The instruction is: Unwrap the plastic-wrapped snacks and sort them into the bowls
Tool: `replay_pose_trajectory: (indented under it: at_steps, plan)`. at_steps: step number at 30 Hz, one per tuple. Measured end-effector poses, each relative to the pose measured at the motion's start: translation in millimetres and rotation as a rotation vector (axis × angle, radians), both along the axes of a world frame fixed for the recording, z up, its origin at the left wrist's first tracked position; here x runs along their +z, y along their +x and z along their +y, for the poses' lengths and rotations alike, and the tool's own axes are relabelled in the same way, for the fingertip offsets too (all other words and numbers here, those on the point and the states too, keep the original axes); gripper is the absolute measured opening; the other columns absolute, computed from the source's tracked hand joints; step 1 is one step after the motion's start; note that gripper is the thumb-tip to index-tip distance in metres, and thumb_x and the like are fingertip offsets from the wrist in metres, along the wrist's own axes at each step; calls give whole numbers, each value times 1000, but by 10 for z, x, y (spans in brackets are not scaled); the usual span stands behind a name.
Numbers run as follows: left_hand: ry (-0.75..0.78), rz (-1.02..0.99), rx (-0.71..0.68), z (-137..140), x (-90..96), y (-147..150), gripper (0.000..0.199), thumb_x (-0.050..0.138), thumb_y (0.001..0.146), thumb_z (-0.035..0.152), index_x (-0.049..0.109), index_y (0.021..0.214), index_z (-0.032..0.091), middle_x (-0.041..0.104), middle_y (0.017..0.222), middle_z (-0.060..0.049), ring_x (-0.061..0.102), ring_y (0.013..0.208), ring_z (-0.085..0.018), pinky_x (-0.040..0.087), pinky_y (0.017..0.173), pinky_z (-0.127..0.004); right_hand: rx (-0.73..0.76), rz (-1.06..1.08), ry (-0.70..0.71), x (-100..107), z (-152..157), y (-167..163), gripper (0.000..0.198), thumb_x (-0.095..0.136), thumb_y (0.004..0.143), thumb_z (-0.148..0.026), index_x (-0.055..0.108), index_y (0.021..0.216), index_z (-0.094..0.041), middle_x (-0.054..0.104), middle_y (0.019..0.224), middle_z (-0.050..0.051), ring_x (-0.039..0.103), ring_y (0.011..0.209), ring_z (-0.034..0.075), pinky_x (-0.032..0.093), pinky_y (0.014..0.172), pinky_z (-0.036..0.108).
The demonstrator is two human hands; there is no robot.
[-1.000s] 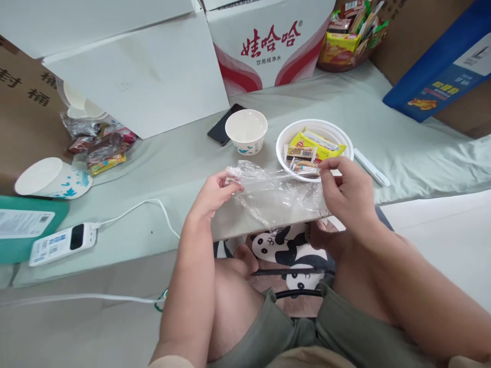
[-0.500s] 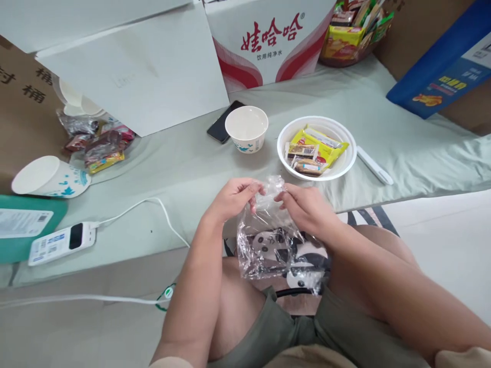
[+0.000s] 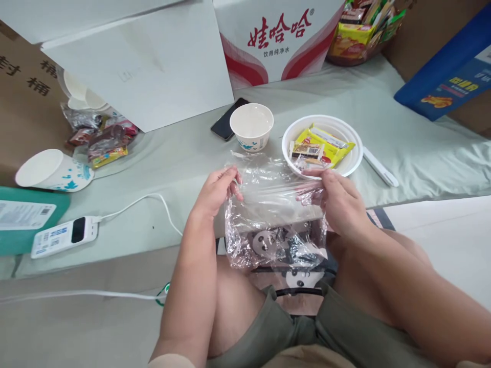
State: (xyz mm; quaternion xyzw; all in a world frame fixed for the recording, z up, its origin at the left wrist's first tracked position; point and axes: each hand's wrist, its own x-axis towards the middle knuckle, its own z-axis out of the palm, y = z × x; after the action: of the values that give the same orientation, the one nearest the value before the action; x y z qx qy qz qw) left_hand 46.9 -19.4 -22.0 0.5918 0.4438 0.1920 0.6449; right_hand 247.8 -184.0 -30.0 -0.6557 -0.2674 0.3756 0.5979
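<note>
A clear plastic bag is stretched wide between my two hands above my lap. My left hand grips its left edge with thumb and fingers. At the bag's right edge, my right hand pinches the film, some fingers showing through it. Just beyond the bag stands a white paper cup with blue print. To its right sits a white bowl holding a yellow snack packet and small wrapped snacks. The bag's film and my right fingertips overlap the bowl's near rim.
A black phone lies behind the cup, a white stick-like object right of the bowl. Left are a tipped paper cup, wrapped snacks and a cabled power bank. Boxes and a snack basket stand behind.
My hands have moved apart, left hand leftward and right hand rightward, spreading the bag from a gathered bunch into a wide sheet. The view has shifted slightly.
</note>
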Motion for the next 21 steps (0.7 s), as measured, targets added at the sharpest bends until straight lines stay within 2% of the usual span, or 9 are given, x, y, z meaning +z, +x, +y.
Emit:
replay_pose_trajectory:
  at_steps: [4,6,8,11,13,15,17,19,21]
  plan:
    - [24,-77,167,67,-48,-5,43,72,77,56,57,61,19,47,40,3,36,34,-7,19,37,-22,-245,-93,47,105,10,75,42,55,94,-64,65,88,-24,52,48,-5,42,33,11,35,33,27]
    - [35,-148,209,81,-67,4,44,77,74,54,55,58,19,39,40,5,34,35,-5,21,38,-20,-301,-102,83,148,5,95,43,58,91,-66,62,83,-24,42,43,-8,37,31,10,28,31,26]
    - [3,-242,215,73,-70,3,42,79,72,55,60,63,18,45,45,5,42,40,-6,31,41,-19,-310,-95,118,159,4,112,43,60,90,-67,60,82,-24,41,43,-9,36,31,10,27,32,25]
    - [-185,-257,-42,23,-39,-33,46,84,65,57,71,87,18,71,76,-4,69,69,-16,53,62,-26,-339,-81,194,137,23,151,41,60,90,-66,60,83,-25,43,47,-9,37,33,9,28,33,25]
    - [-304,-103,-335,-22,-17,-57,48,89,61,49,73,93,17,76,90,-9,73,85,-24,57,69,-31,-373,-59,249,128,45,186,38,61,91,-63,61,85,-26,45,51,-8,38,34,9,30,34,25]
    - [-324,22,-449,-62,-16,-51,37,90,63,40,72,84,15,76,86,-10,73,83,-23,55,66,-29,-395,13,306,137,54,215,32,64,90,-58,63,91,-26,53,60,-7,45,39,9,37,37,25]
    - [-301,10,-306,-90,-37,-2,31,86,68,39,68,76,15,72,74,-6,71,73,-19,52,58,-25,-381,98,359,150,27,224,30,69,86,-53,63,100,-27,62,74,-4,59,53,11,50,49,26]
    - [-293,-76,-57,-112,-61,83,31,83,71,39,63,78,17,63,63,1,67,62,-15,49,52,-21,-301,115,385,148,-37,198,37,74,81,-51,62,109,-30,68,95,-1,71,80,16,60,70,32]
    - [-298,-134,127,-140,-68,187,31,82,72,38,60,84,19,54,58,6,62,54,-11,46,48,-19,-179,54,367,125,-112,134,47,79,78,-48,60,117,-32,68,115,2,70,104,21,60,89,39]
